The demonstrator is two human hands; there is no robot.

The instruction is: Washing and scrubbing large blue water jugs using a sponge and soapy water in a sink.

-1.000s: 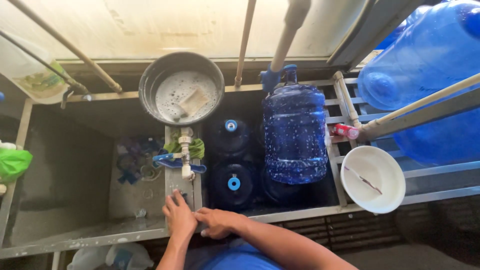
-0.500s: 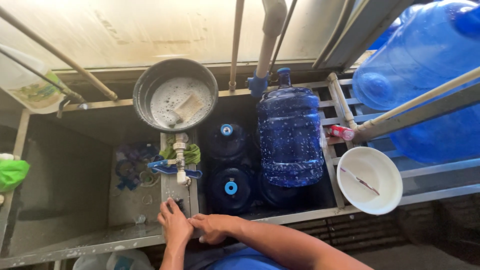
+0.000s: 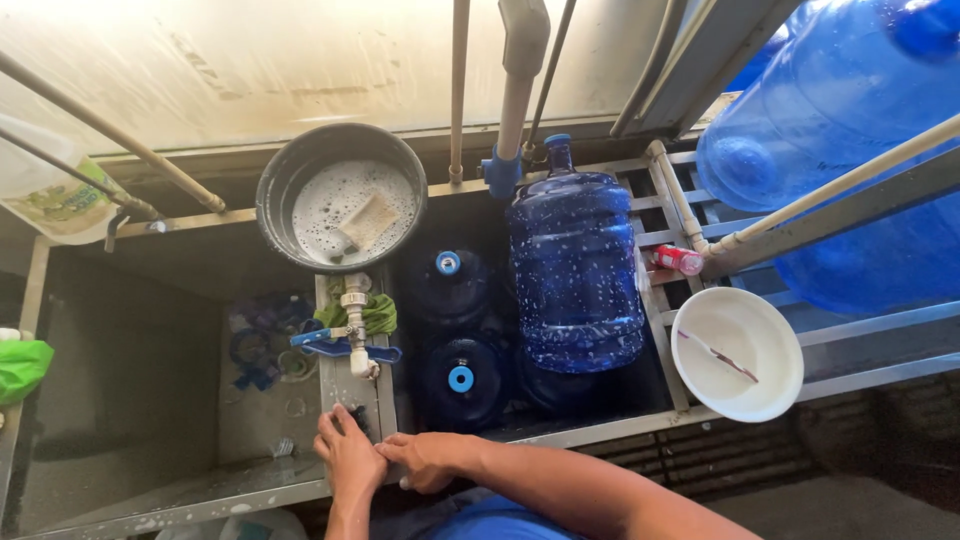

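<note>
My left hand [image 3: 350, 458] rests flat on the metal divider ledge [image 3: 385, 400] of the sink, fingertips at a small dark object [image 3: 360, 415]. Beside it and touching it, my right hand [image 3: 430, 460] is curled over the sink's front rim [image 3: 600, 425]; a small pale bit shows under it, too hidden to identify. Just beyond my hands stands a white tap valve with a blue handle [image 3: 345, 340] and a green cloth [image 3: 378, 312].
A round basin of soapy water with a sponge [image 3: 345, 205] sits at the back. One large blue water jug [image 3: 575, 265] stands upright in the right compartment, next to two capped jugs [image 3: 460, 378]. A white bowl [image 3: 738, 352] rests on the rack, with more jugs [image 3: 850, 130] behind.
The view has drifted slightly. Both hands stay together at the front ledge with little visible movement.
</note>
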